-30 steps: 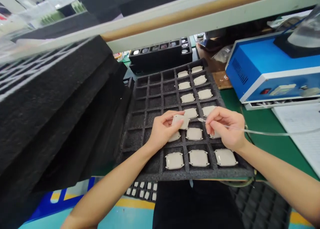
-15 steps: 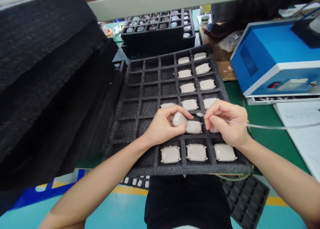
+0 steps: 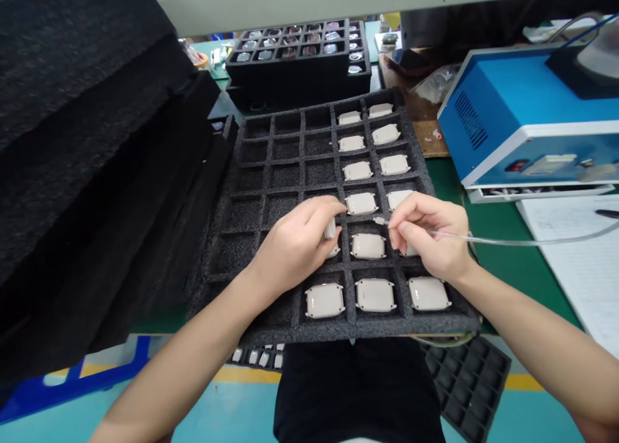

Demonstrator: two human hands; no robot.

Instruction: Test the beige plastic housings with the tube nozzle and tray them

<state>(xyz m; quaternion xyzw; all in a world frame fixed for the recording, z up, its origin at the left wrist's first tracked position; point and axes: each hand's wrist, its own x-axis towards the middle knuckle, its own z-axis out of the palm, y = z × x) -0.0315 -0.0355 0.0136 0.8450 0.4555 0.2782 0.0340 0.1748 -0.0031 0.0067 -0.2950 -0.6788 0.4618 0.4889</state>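
Note:
My left hand (image 3: 297,240) is closed on a beige watch case (image 3: 330,229), which shows edge-on between thumb and fingers. It hovers over the left-middle part of a black foam tray (image 3: 309,332); another case is partly visible beneath it. In my right hand (image 3: 432,236), pinched between thumb and fingers, is a thin clear tube (image 3: 503,241) with a small pale tip (image 3: 380,221) pointing left. That tip is just above a watch case (image 3: 367,246) lying in its compartment. Similar beige cases fill the tray's right-hand columns, one per compartment, such as the front one (image 3: 325,300).
Stacked black foam sheets (image 3: 87,140) rise on the left. Trays of watch faces (image 3: 290,66) stand behind. On the right are a blue machine (image 3: 512,108) and papers (image 3: 570,256) with a pen (image 3: 607,214). A pale beam (image 3: 338,1) crosses above.
My left hand has moved left with the watch case and turned, so the case now shows less. My right hand stays about the same over the tray, still with the tube.

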